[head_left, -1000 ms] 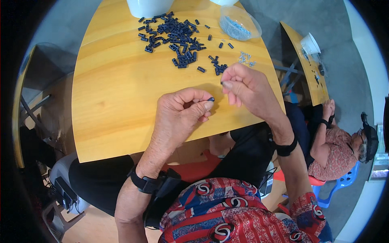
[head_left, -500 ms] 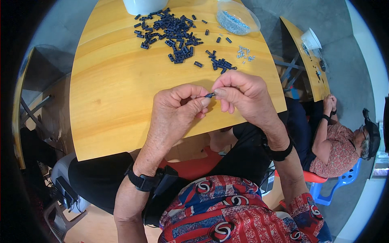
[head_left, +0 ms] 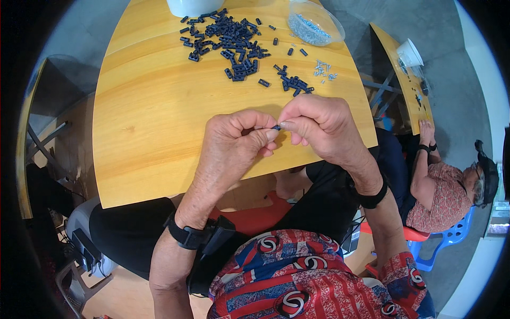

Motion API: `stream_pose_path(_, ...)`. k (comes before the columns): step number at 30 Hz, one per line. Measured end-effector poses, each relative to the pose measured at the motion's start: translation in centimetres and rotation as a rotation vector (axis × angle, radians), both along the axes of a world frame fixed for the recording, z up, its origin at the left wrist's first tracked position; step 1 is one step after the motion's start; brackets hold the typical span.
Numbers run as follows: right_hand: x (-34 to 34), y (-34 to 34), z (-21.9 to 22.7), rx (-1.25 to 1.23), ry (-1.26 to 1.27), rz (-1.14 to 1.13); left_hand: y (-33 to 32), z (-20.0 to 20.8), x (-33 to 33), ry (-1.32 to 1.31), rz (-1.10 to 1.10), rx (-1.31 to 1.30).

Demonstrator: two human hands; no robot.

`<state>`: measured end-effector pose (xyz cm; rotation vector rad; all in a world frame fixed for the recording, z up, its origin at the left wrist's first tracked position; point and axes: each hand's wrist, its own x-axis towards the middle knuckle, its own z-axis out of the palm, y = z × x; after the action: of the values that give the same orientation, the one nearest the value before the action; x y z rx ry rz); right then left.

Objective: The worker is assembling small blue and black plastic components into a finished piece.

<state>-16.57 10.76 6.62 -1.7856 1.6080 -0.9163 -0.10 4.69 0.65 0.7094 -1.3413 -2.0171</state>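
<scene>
Above the near part of the yellow wooden table (head_left: 143,159), both my hands meet at one small dark plastic piece (head_left: 276,127). My left hand (head_left: 239,135) pinches the piece between thumb and forefinger. Touching its other end, my right hand (head_left: 316,125) is closed in a pinch; what lies between those fingertips is hidden. Just beyond my hands is a small group of black plastic pieces (head_left: 295,84). A larger heap of similar black pieces (head_left: 228,34) spreads farther back. Small silver screws (head_left: 323,69) lie loose to the right of them.
A clear plastic tub (head_left: 314,26) of small metal parts stands at the back right. Beside the heap is a white container (head_left: 194,6). On the right, another person (head_left: 443,186) sits at a second table (head_left: 406,87) holding a white bucket (head_left: 408,53).
The fingertips of my two hands have come closer together, so less of the dark piece shows. The view has shifted slightly. The other person's hands have moved onto the second table's edge.
</scene>
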Motion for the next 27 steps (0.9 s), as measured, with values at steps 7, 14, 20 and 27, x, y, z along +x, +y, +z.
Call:
stream_pose_path(7,0.0,-0.2,-0.1,-0.024,0.031,0.020,-0.1,0.2,0.2,0.001,-0.008,0.039)
stream_pose_path(14,0.0,-0.5,-0.3,-0.185,0.220,0.128,-0.4,0.5,0.3,-0.033,-0.050,0.026)
stream_pose_path(20,-0.1,-1.0,-0.5,-0.086,0.028,0.131,-0.7,0.5,0.6,-0.038,-0.040,0.034)
stream_pose_path(27,0.5,0.1,-1.3,0.079,-0.379,-0.184,-0.5,0.7,0.5,0.057,0.028,0.145)
